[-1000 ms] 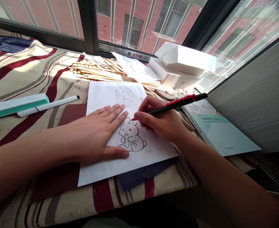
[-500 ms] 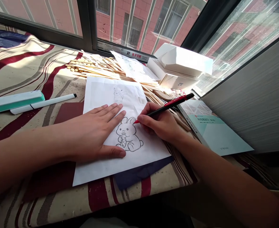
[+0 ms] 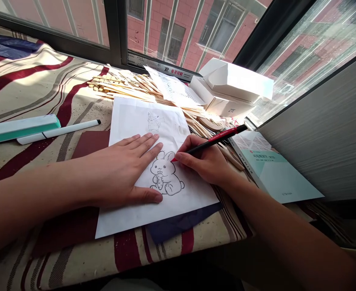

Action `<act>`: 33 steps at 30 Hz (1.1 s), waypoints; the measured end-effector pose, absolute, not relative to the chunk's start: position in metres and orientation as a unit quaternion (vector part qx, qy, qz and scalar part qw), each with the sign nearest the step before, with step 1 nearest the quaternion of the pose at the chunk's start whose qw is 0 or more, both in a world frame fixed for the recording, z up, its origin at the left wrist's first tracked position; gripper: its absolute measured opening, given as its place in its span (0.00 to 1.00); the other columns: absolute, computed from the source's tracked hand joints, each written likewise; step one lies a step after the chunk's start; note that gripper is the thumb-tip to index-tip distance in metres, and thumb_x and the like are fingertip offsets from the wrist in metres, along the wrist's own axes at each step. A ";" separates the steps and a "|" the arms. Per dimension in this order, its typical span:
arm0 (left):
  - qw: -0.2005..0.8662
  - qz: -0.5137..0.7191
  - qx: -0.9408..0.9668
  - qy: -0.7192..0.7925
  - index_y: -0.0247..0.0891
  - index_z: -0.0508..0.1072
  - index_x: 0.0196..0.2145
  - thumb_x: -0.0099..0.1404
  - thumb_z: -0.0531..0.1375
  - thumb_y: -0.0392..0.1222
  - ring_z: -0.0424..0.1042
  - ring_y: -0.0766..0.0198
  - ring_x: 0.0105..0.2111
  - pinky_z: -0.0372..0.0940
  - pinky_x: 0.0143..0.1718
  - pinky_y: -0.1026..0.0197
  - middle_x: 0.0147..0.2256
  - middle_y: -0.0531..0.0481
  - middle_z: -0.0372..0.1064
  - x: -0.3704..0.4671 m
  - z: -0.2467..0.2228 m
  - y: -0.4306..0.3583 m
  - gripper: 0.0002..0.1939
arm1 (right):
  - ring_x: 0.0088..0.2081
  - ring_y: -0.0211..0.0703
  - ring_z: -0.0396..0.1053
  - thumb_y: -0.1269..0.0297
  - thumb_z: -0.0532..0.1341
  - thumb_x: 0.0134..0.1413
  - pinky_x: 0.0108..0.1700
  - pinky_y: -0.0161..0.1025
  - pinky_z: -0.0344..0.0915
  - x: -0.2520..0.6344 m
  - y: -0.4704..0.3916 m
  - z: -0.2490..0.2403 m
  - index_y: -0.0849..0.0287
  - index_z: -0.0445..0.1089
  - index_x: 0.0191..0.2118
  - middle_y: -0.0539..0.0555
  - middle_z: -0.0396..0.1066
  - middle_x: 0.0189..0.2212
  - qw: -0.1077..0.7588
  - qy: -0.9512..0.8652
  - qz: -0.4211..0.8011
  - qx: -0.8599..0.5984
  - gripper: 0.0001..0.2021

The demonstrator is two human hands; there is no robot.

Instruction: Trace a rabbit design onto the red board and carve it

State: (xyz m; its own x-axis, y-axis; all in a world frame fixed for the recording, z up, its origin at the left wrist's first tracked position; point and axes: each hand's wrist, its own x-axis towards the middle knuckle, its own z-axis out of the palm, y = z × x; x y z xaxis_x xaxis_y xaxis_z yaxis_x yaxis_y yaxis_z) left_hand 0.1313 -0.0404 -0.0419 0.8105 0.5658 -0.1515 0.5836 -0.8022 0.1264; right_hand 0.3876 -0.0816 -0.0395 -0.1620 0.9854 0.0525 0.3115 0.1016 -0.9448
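A white sheet of paper (image 3: 129,220) lies on a dark red folder or board (image 3: 85,149) and a dark blue sheet (image 3: 184,224). On the paper is an outlined rabbit holding a carrot (image 3: 173,184), with a smaller, fainter cartoon figure (image 3: 155,121) above it. My left hand (image 3: 129,169) rests flat on the paper, fingers spread, its thumb by the rabbit's foot. My right hand (image 3: 205,161) grips a black and red pen (image 3: 223,136). The pen's red tip is at the right ear of the rabbit; whether it touches the paper I cannot tell.
A teal and white case (image 3: 20,129) and a white marker (image 3: 59,131) lie at left on the striped cloth (image 3: 83,279). Wooden sticks (image 3: 126,85), another drawing (image 3: 174,87) and a white box (image 3: 229,105) stand by the window. A pale green book (image 3: 281,173) lies at right.
The whole view has shifted slightly, so things sit a little further right. The pen tip has dropped slightly along the rabbit's ear, and the pen leans lower. My left hand stays on the paper.
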 end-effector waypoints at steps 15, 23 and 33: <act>0.087 -0.028 0.949 0.302 0.33 0.48 0.80 0.66 0.45 0.86 0.39 0.39 0.80 0.39 0.79 0.45 0.81 0.37 0.30 0.132 -0.043 -0.040 0.63 | 0.23 0.35 0.61 0.59 0.78 0.50 0.27 0.36 0.57 0.387 -0.085 -0.031 0.57 0.71 0.30 0.44 0.68 0.20 0.366 -0.646 0.405 -0.534 0.16; 0.098 -0.085 0.940 0.316 0.32 0.43 0.81 0.66 0.45 0.85 0.31 0.41 0.81 0.36 0.79 0.42 0.80 0.38 0.23 0.135 -0.034 -0.042 0.64 | 0.24 0.35 0.59 0.59 0.74 0.53 0.27 0.36 0.56 0.388 -0.087 -0.026 0.57 0.69 0.29 0.44 0.66 0.20 0.348 -0.667 0.381 -0.537 0.14; 0.105 -0.054 0.946 0.302 0.32 0.47 0.80 0.66 0.46 0.85 0.36 0.39 0.81 0.39 0.79 0.43 0.80 0.36 0.28 0.132 -0.038 -0.039 0.63 | 0.23 0.34 0.58 0.61 0.71 0.54 0.25 0.35 0.53 0.387 -0.091 -0.022 0.57 0.69 0.28 0.45 0.66 0.20 0.332 -0.674 0.394 -0.529 0.11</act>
State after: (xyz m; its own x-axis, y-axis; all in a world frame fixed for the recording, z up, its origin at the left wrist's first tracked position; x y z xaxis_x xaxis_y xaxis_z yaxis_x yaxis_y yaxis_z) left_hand 0.1321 -0.0392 -0.0379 0.8116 0.5601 -0.1663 0.5829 -0.7955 0.1656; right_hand 0.3872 -0.0911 -0.0216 -0.2189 0.9753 0.0303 0.4508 0.1286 -0.8833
